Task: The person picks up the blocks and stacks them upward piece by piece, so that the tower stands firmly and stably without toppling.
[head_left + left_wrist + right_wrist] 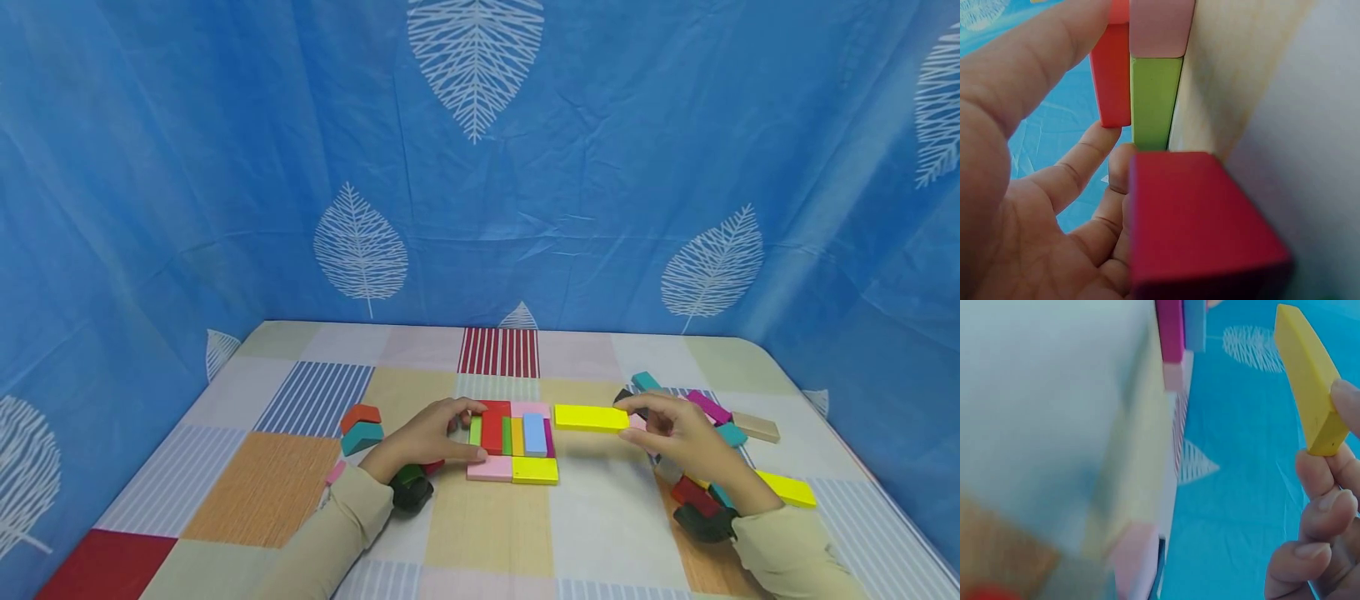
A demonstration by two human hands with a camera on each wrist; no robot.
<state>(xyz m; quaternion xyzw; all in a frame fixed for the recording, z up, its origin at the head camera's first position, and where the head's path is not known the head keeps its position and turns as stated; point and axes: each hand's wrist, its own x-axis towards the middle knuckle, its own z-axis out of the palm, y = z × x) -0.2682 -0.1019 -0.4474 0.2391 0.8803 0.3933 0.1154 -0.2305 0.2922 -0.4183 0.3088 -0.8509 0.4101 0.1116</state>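
Observation:
My left hand (429, 435) spans a red block (492, 432) with thumb and forefinger at its two ends. That block lies on top of a low, flat arrangement of blocks, beside a light blue block (535, 435). Pink (489, 469) and yellow (536, 472) blocks form its near edge, with green and purple ones showing between. To the right, my right hand (686, 442) pinches one end of a long yellow block (588, 417). In the right wrist view this yellow block (1307, 381) is held up off the table, its other end free.
Right of the arrangement lies a loose pile with a magenta block (708, 407), a wooden one (756, 427) and another yellow block (787, 489). Orange (362, 415) and teal (362, 437) blocks sit by my left forearm. A blue curtain (480, 208) hangs behind the table.

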